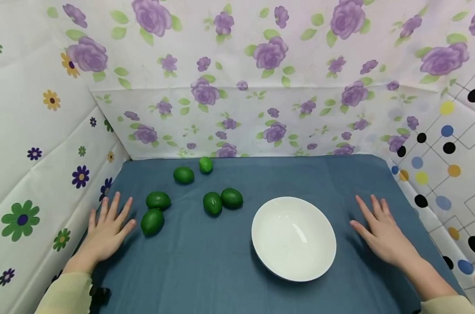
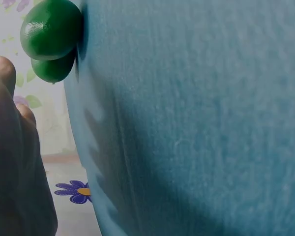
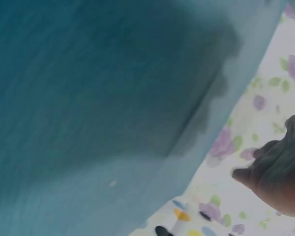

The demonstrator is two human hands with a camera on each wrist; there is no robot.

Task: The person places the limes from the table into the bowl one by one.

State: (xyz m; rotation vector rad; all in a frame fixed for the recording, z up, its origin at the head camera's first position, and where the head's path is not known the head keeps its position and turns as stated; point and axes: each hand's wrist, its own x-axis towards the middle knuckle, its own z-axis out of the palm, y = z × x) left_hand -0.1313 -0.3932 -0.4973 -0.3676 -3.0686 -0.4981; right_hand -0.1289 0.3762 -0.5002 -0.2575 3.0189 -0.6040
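My left hand (image 1: 107, 235) has its fingers straight and spread, just left of two touching dark green limes (image 1: 158, 200). In the left wrist view, two limes (image 2: 51, 29) overlap beyond the thumb. Another touching pair of limes (image 1: 232, 198) lies nearer the middle of the table. Toward the back are one more dark lime (image 1: 183, 175) and a smaller, brighter green one (image 1: 206, 165). A round white bowl (image 1: 294, 240) stands right of the middle with its inside bare. My right hand (image 1: 384, 235) is to the right of the bowl, fingers spread, holding nothing.
A blue-grey cloth (image 1: 198, 270) covers the table. Behind it rises a purple-flowered sheet (image 1: 241, 117). On the left hangs a sheet with coloured flowers (image 1: 21, 174), on the right one with dots and lines (image 1: 453, 174). A small black object (image 1: 100, 295) sits by the left sleeve.
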